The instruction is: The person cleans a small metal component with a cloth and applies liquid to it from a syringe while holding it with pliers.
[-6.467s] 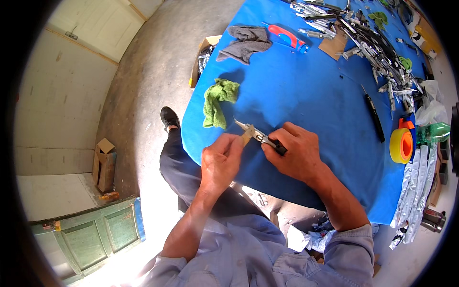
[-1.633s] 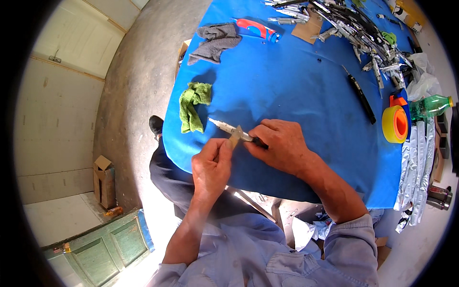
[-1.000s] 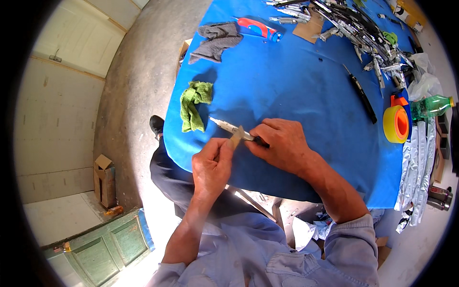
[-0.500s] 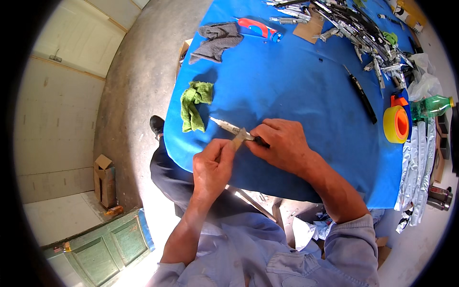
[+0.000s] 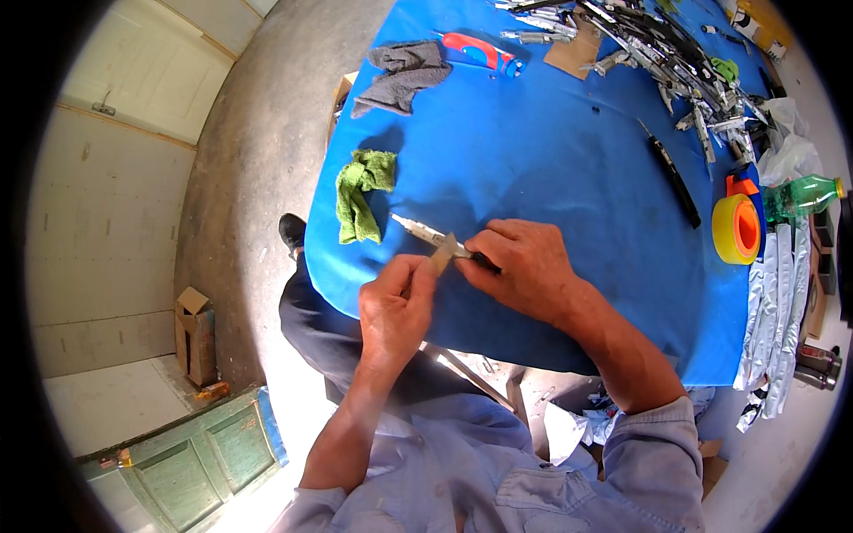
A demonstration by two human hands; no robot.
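Observation:
Near the front edge of the blue-covered table, my right hand (image 5: 526,266) is closed around the black end of a slim silver pen-like tool (image 5: 418,230). Its pointed tip reaches up and to the left. My left hand (image 5: 394,306) pinches a short tan strip (image 5: 442,254) between thumb and fingers. That strip crosses the tool's shaft just left of my right fingers and appears to touch it; whether it wraps round is hidden. A crumpled green cloth (image 5: 357,197) lies left of the tool's tip.
A grey cloth (image 5: 404,75) and a red-and-blue electric screwdriver (image 5: 482,53) lie at the far left. Several silver and black pieces form a pile (image 5: 653,58) at the far right. Nearer are a black slim tool (image 5: 673,178), yellow tape (image 5: 736,229) and a green bottle (image 5: 802,199).
Both hands keep their hold, with only a slight shift of the left hand and the tan strip. The silver tool has turned a little; everything else stays put.

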